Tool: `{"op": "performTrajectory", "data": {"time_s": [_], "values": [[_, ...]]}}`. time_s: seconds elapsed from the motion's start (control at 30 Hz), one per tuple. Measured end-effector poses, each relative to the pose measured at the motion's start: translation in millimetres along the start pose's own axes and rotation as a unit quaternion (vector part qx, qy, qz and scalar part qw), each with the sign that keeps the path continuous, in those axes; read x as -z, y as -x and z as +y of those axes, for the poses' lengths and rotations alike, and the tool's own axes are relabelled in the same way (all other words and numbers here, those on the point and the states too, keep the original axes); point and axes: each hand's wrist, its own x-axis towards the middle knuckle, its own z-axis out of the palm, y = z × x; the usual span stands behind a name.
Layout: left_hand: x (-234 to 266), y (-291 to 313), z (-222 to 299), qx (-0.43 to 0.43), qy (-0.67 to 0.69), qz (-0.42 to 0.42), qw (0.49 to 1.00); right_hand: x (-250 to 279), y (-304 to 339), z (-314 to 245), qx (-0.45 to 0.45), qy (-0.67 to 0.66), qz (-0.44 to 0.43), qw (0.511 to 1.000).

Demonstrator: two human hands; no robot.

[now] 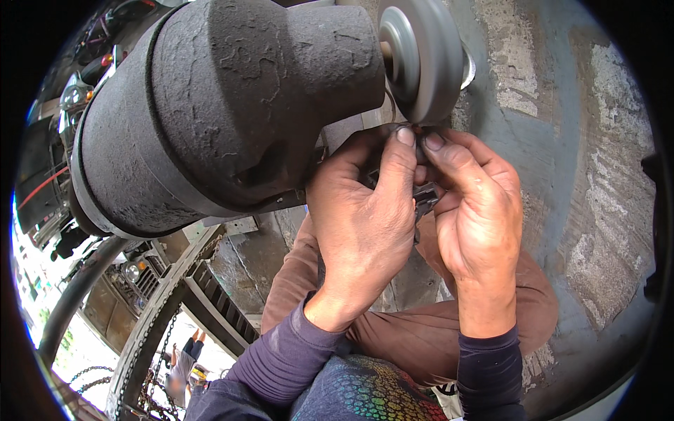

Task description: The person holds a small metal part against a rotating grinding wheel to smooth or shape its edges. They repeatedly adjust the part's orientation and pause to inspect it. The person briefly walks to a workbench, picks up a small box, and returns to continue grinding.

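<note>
A bench grinder (232, 91) with a rough dark grey housing fills the upper left. Its grinding wheel (439, 63) looks smeared, as if spinning. Just below the wheel's lower edge, my left hand (365, 214) and my right hand (481, 203) come together, fingertips almost touching. The thumbs and fingers of both are closed in a pinch. Whatever small thing sits between them is mostly hidden by the fingers. A dark metal part (425, 199) shows in the gap between my palms; whether I hold it or it belongs to the grinder, I cannot tell.
My bent legs (414, 337) in brown trousers lie beneath my hands. On the right is a worn grey surface (540, 161) with pale patches. At lower left are a wooden beam (158, 302), hanging chains (168, 337), a parked vehicle (140, 277) and another person (184, 368) farther off.
</note>
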Motion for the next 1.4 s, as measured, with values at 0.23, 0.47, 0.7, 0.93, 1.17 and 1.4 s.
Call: {"op": "performTrajectory", "data": {"time_s": [0.23, 0.47, 0.7, 0.93, 1.17, 1.4], "values": [[-2, 1, -1, -0.020, 0.003, -0.009, 1.000, 5, 1, -3, -0.014, 0.017, 0.014, 1.000], [19, 0, 0, -0.120, -0.226, -0.046, 0.966, 9, 9, -9, 0.010, 0.172, -0.011, 0.985], [38, 4, -3, -0.157, -0.270, -0.076, 0.947, 15, 9, -20, -0.059, 0.239, -0.073, 0.967], [31, 9, 3, 0.002, -0.111, -0.051, 0.993, 16, 7, 0, -0.060, 0.089, -0.053, 0.993], [21, 6, 8, 0.034, -0.079, -0.033, 0.996, 16, 6, 1, -0.049, 0.054, -0.045, 0.996], [23, 4, 14, 0.095, -0.046, -0.053, 0.993, 17, 1, 0, -0.051, 0.001, -0.075, 0.996]]}}
